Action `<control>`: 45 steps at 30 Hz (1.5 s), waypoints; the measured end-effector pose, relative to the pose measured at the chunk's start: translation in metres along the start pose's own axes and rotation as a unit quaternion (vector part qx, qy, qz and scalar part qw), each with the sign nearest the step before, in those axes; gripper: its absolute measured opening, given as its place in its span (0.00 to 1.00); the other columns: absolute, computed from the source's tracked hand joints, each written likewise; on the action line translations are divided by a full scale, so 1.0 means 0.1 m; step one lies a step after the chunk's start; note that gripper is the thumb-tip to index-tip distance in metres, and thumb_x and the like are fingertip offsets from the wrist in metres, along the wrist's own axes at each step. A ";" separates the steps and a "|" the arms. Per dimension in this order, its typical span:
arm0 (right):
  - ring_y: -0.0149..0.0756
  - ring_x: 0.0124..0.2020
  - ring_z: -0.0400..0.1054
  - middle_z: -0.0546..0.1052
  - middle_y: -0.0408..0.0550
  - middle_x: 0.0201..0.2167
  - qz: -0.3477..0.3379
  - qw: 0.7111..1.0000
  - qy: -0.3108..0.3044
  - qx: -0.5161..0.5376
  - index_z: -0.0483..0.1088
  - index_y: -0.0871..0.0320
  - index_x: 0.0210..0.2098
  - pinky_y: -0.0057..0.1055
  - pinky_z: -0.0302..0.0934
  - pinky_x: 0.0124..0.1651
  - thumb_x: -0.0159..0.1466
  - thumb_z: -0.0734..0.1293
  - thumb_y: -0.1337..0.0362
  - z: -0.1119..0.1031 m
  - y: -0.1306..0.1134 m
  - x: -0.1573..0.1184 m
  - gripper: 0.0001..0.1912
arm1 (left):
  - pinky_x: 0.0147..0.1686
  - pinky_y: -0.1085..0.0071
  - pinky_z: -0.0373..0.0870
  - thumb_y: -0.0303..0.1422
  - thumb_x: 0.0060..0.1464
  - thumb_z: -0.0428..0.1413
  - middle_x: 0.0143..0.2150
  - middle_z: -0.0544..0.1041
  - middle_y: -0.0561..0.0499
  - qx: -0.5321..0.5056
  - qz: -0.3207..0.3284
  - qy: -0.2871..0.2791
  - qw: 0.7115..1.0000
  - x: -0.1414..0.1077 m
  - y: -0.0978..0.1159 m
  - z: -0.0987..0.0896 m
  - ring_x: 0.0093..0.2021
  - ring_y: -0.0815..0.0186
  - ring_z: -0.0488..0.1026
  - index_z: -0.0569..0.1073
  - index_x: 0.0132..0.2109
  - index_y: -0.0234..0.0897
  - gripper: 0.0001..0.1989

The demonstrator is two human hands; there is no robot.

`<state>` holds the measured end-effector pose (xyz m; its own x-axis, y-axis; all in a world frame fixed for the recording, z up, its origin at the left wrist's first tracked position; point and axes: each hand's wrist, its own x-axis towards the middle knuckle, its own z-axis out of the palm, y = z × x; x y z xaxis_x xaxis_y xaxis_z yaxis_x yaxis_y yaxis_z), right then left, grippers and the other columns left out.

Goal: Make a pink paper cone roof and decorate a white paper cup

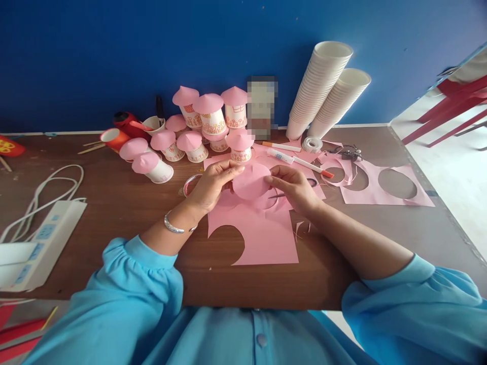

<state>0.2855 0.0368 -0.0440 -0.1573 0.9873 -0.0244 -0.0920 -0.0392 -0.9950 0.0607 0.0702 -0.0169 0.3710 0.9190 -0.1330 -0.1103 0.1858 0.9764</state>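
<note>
Between my two hands is a round pink paper disc (pixel 251 181), held up over the table. My left hand (pixel 218 182) pinches its left edge, and my right hand (pixel 294 186) pinches the right edge. Below lies a pink paper sheet (pixel 266 235) with a round bite cut from its left side. Scissors (pixel 312 182) rest partly hidden behind my right hand. Just beyond the disc stands a paper cup with a pink cone roof (pixel 241 144). Several more such roofed cups (pixel 208 114), drawn with orange patterns, stand stacked and grouped to the left.
Two tall stacks of white paper cups (pixel 317 91) lean on the blue wall. Markers (pixel 314 166), a tape roll (pixel 312 144) and cut pink scraps (pixel 388 182) lie at right. A white power strip (pixel 57 238) with cables lies left. A pixelated upright object (pixel 262 107) stands at the back.
</note>
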 end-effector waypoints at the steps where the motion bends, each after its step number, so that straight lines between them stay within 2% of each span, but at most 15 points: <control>1: 0.29 0.28 0.59 0.69 0.40 0.26 0.001 1.000 -0.003 -0.008 0.71 0.57 0.28 0.29 0.53 0.31 0.57 0.78 0.45 0.02 -0.02 -0.01 0.22 | 0.28 0.75 0.63 0.42 0.51 0.67 0.27 0.71 0.56 0.007 0.003 0.004 1.000 0.00 -0.01 0.00 0.27 0.73 0.66 0.77 0.32 0.36 0.14; 8: 0.30 0.28 0.59 0.67 0.40 0.25 0.014 1.000 -0.004 -0.027 0.71 0.57 0.28 0.30 0.53 0.31 0.56 0.77 0.40 0.11 -0.07 -0.08 0.26 | 0.26 0.73 0.60 0.36 0.53 0.63 0.24 0.70 0.55 0.082 0.008 -0.002 0.997 -0.03 -0.02 0.03 0.25 0.72 0.64 0.74 0.27 0.36 0.11; 16: 0.30 0.28 0.58 0.67 0.40 0.25 0.023 0.999 -0.007 -0.027 0.71 0.57 0.27 0.31 0.51 0.31 0.56 0.77 0.40 0.15 -0.06 -0.09 0.27 | 0.29 0.71 0.57 0.37 0.52 0.61 0.23 0.65 0.57 0.158 0.013 -0.011 0.987 -0.07 0.04 0.10 0.26 0.72 0.60 0.70 0.25 0.36 0.13; 22: 0.33 0.34 0.65 0.74 0.45 0.31 -0.061 0.997 -0.034 -0.040 0.72 0.57 0.27 0.32 0.59 0.38 0.59 0.77 0.47 0.17 -0.09 -0.11 0.21 | 0.28 0.71 0.57 0.39 0.51 0.61 0.24 0.67 0.56 0.175 -0.026 -0.023 0.984 -0.06 0.03 0.10 0.26 0.71 0.62 0.71 0.26 0.36 0.13; 26: 0.34 0.38 0.67 0.74 0.46 0.34 -0.102 0.994 -0.020 -0.036 0.73 0.57 0.27 0.33 0.60 0.42 0.60 0.77 0.50 0.18 -0.07 -0.10 0.19 | 0.27 0.71 0.58 0.41 0.51 0.62 0.24 0.68 0.55 0.155 -0.043 -0.038 0.986 -0.05 0.01 0.10 0.26 0.71 0.63 0.72 0.26 0.36 0.13; 28: 0.33 0.37 0.66 0.73 0.45 0.34 -0.088 0.996 -0.011 -0.028 0.72 0.57 0.26 0.32 0.59 0.40 0.59 0.78 0.49 0.18 -0.05 -0.09 0.20 | 0.27 0.72 0.57 0.41 0.51 0.62 0.24 0.68 0.55 0.143 -0.046 -0.035 0.988 -0.05 0.00 0.10 0.26 0.71 0.62 0.72 0.27 0.36 0.13; 34: 0.29 0.29 0.58 0.70 0.41 0.27 0.037 0.999 -0.006 -0.018 0.72 0.58 0.28 0.31 0.50 0.32 0.54 0.79 0.44 0.19 -0.02 -0.09 0.24 | 0.30 0.71 0.57 0.42 0.51 0.63 0.26 0.69 0.55 0.153 -0.015 -0.048 0.987 -0.06 0.01 0.11 0.29 0.70 0.61 0.73 0.26 0.36 0.15; 45: 0.29 0.27 0.58 0.70 0.40 0.25 0.068 0.998 0.006 -0.001 0.70 0.57 0.27 0.30 0.49 0.31 0.52 0.79 0.46 0.23 -0.02 -0.11 0.23 | 0.29 0.69 0.59 0.44 0.56 0.62 0.24 0.70 0.53 0.149 -0.027 -0.077 0.986 -0.07 0.00 0.12 0.27 0.69 0.63 0.76 0.25 0.37 0.17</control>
<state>0.2651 0.0225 -0.0397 -0.1556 0.9748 -0.1598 -0.0690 -0.1721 -0.9827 0.0695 0.0598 -0.0142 0.5062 0.8433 -0.1803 0.1797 0.1013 0.9785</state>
